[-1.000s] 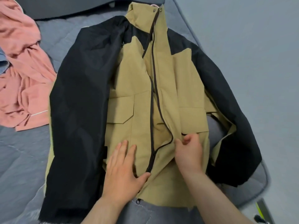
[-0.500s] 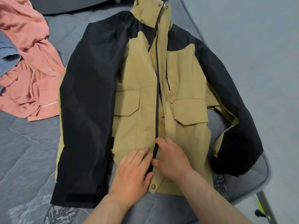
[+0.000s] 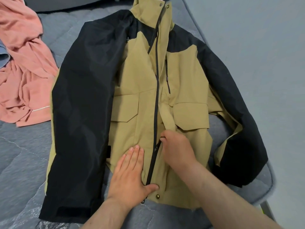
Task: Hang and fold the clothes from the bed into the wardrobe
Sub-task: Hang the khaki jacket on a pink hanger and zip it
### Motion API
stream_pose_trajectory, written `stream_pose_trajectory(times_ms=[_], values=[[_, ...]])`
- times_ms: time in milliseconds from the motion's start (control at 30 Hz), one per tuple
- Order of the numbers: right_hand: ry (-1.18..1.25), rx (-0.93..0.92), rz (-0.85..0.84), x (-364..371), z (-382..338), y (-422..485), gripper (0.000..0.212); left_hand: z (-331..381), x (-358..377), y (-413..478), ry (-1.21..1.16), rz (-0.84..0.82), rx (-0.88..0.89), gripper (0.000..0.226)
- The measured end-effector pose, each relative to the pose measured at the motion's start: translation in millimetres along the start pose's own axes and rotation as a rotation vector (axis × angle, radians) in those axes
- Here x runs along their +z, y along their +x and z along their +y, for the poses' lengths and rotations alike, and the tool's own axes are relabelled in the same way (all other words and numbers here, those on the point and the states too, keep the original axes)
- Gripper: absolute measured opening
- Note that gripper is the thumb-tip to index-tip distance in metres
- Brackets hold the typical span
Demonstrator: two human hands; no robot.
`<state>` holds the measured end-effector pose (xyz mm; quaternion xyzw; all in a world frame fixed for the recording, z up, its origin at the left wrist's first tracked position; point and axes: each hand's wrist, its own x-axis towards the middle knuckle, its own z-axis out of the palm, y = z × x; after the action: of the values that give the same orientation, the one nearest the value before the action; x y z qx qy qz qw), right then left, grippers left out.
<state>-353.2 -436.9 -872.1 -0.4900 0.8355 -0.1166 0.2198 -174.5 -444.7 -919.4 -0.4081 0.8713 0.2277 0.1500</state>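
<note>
A tan jacket with black sleeves lies face up on the grey quilted bed, collar away from me. Its front zipper is closed from the hem to about chest height. My left hand presses flat on the lower left front panel, fingers straight, thumb beside the zipper's bottom end. My right hand sits just right of the zipper near the waist, thumb and fingers curled and pinching at the zipper line; the pull itself is hidden by the fingers.
A crumpled salmon-pink garment lies on the bed to the left, with a bit of blue cloth beside it. The bed's right edge runs close to the jacket's right sleeve; grey floor lies beyond.
The jacket's two front edges came together and the zipper closed upward from the hem. My right hand rose along the zipper line; my left hand stayed flat on the lower front.
</note>
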Motion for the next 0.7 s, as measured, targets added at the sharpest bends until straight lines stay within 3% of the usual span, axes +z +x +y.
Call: stream_pose_trajectory(times_ms=[100, 233, 300, 433, 467, 600, 700], values=[[0.056, 0.044, 0.014, -25.2, -6.6, 37.8, 0.019, 1.5, -0.6, -0.4, -0.023, -0.05, -0.013, 0.123], [0.163, 0.051, 0.167, -60.4, -15.0, 100.6, 0.019, 3.0, 0.8, 0.6, -0.03, -0.04, -0.015, 0.126], [0.166, 0.009, 0.125, -61.9, -15.8, 116.3, 0.017, 7.7, -7.2, 2.1, -0.024, 0.02, -0.002, 0.121], [0.237, 0.078, 0.012, -40.1, -4.1, 111.3, 0.014, 19.8, -58.6, 33.7, -0.097, 0.318, 0.058, 0.068], [0.274, 0.106, -0.016, -34.2, -1.0, 110.5, 0.015, 21.8, -75.8, 52.1, -0.121, 0.367, 0.073, 0.063], [0.433, 0.183, -0.031, -23.0, 6.5, 118.2, 0.025, 16.9, -114.3, 136.6, -0.076, 0.382, 0.073, 0.087], [0.511, 0.186, -0.024, -20.4, 17.5, 122.1, 0.006, 8.5, -97.9, 161.5, 0.009, 0.242, 0.052, 0.11]])
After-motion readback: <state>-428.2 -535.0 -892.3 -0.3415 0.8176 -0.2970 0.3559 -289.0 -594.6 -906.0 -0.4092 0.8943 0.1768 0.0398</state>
